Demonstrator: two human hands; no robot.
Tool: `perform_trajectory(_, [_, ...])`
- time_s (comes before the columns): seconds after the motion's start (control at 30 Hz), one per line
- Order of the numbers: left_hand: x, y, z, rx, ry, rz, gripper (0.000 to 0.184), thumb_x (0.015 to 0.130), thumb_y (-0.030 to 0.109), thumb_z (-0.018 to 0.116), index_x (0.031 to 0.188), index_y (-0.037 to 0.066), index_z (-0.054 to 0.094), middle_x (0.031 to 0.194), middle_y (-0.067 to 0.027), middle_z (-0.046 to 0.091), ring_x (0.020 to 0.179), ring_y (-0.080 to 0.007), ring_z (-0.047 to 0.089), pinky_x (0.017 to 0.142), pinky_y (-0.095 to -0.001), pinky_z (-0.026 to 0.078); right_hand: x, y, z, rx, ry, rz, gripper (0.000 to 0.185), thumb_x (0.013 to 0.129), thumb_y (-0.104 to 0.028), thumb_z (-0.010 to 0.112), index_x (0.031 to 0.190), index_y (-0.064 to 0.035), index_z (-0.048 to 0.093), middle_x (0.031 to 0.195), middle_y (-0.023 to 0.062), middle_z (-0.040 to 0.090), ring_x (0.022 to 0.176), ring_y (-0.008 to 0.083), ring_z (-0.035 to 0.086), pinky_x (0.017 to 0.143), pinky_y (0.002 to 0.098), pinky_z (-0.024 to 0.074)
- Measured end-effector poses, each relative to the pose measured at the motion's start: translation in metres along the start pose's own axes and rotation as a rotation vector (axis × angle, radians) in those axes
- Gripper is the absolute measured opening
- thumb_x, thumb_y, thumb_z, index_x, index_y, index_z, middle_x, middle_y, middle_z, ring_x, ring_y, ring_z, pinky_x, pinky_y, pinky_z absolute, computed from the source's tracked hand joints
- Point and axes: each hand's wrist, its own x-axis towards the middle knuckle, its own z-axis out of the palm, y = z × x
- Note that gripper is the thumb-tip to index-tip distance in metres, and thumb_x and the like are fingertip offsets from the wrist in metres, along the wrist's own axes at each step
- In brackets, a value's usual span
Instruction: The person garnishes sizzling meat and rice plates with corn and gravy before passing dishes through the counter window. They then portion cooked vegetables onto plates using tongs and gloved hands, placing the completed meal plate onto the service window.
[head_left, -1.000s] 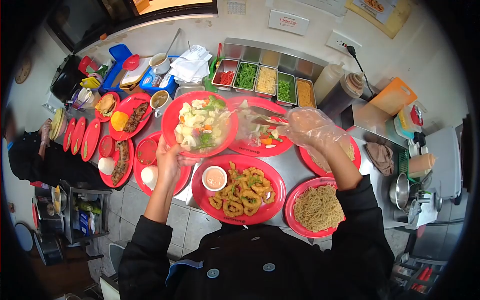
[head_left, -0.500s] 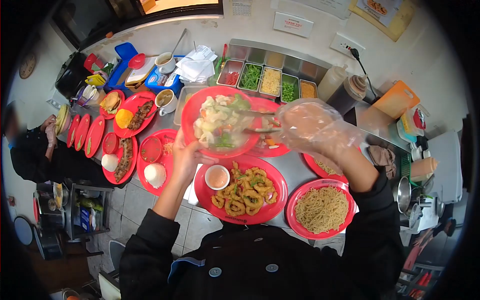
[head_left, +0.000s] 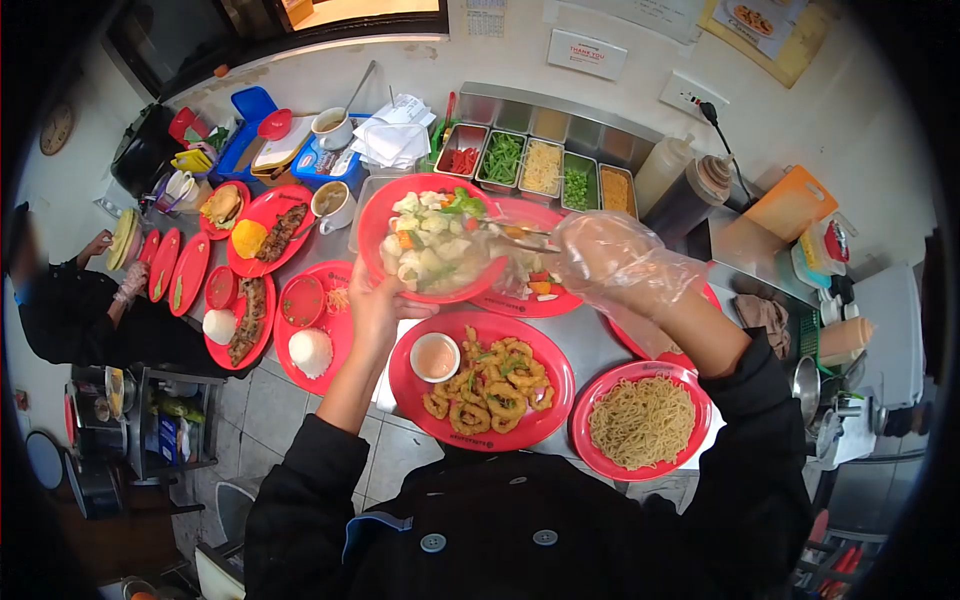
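Note:
My left hand [head_left: 378,308] grips the lower rim of a red plate [head_left: 376,215] heaped with mixed vegetables [head_left: 430,240], held up over the counter. My right hand [head_left: 600,250], in a clear plastic glove, is closed on metal tongs [head_left: 525,240], whose tips reach the right side of the vegetables. Behind and partly under the raised plate lies another red plate [head_left: 565,302] with some vegetables on it. Nearer me rests a red oval plate [head_left: 410,400] with fried rings [head_left: 500,385] and a cup of pink sauce [head_left: 435,357].
Red plates of noodles [head_left: 643,422], rice [head_left: 311,352] and grilled meat [head_left: 250,320] surround the hands. Metal trays of chopped toppings [head_left: 541,165] and sauce bottles [head_left: 700,185] line the back. At the far left a co-worker [head_left: 80,310] stands by stacked plates.
The raised plate has shifted slightly right since the earliest frame. My right hand with the tongs has moved from over the rear plate to the raised plate's vegetables.

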Motion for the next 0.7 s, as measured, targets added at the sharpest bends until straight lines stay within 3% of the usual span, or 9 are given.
perform_trajectory(0.03, [0.0,0.002,-0.002,-0.002,0.009,0.006,0.061,0.075,-0.006,0.041,0.133,0.008,0.026,0.106,-0.0219,0.055,0.061,-0.0349,0.064,0.044,-0.0355,0.057,-0.005,0.007,0.001,0.04,0.099,-0.038,0.031,0.078,-0.031,0.057,0.07,-0.0019,0.061,0.073,0.0205,0.06,0.072,0.0355,0.06,0.065,0.0424,0.0483])
perform_trajectory(0.07, [0.001,0.003,-0.005,-0.004,0.018,0.011,0.062,0.075,-0.006,0.04,0.133,0.008,0.026,0.107,-0.022,0.054,0.062,-0.0356,0.064,0.045,-0.0357,0.058,-0.005,0.012,0.003,0.039,0.099,-0.034,0.031,0.078,-0.031,0.057,0.07,-0.0019,0.061,0.073,0.0205,0.06,0.072,0.0355,0.06,0.065,0.0424,0.0483])
perform_trajectory(0.13, [0.003,0.002,-0.012,0.02,0.059,0.038,0.062,0.075,-0.006,0.04,0.133,0.008,0.026,0.108,-0.022,0.054,0.063,-0.0361,0.064,0.045,-0.0358,0.058,-0.002,0.023,0.012,-0.038,-0.138,0.176,0.037,0.079,-0.037,0.056,0.073,-0.001,0.062,0.076,0.0217,0.06,0.077,0.0362,0.06,0.07,0.0427,0.048])
perform_trajectory(0.3, [0.007,0.006,-0.021,0.059,0.134,0.116,0.059,0.075,-0.006,0.041,0.131,0.004,0.027,0.103,-0.0226,0.056,0.058,-0.0338,0.064,0.043,-0.0338,0.057,0.007,0.049,0.074,0.013,-0.226,0.184,0.038,0.08,-0.039,0.055,0.077,-0.0019,0.063,0.076,0.0201,0.061,0.077,0.0348,0.06,0.071,0.042,0.0477])
perform_trajectory(0.43, [0.009,0.015,-0.026,0.07,0.131,0.125,0.059,0.074,-0.007,0.041,0.131,0.003,0.028,0.102,-0.0227,0.057,0.058,-0.0317,0.064,0.043,-0.0328,0.057,0.001,0.053,0.048,-0.098,-0.175,0.141,0.029,0.077,-0.032,0.056,0.075,-0.0041,0.064,0.077,0.0165,0.062,0.075,0.0307,0.061,0.067,0.0411,0.0483])
perform_trajectory(0.47, [0.006,0.019,-0.024,0.069,0.126,0.11,0.06,0.074,-0.008,0.04,0.131,0.003,0.028,0.101,-0.0223,0.058,0.058,-0.031,0.065,0.043,-0.0329,0.057,0.0,0.042,0.026,-0.116,-0.268,0.189,0.028,0.077,-0.031,0.056,0.076,-0.0046,0.065,0.078,0.0161,0.063,0.076,0.0306,0.062,0.068,0.0406,0.0489])
perform_trajectory(0.7, [0.007,0.02,-0.012,0.1,0.079,0.061,0.061,0.074,-0.008,0.04,0.132,0.006,0.028,0.102,-0.0228,0.057,0.054,-0.0336,0.063,0.04,-0.0344,0.056,-0.001,0.043,0.035,-0.128,-0.305,0.25,0.031,0.078,-0.032,0.056,0.076,-0.002,0.065,0.077,0.0183,0.063,0.075,0.0321,0.063,0.069,0.0403,0.0497])
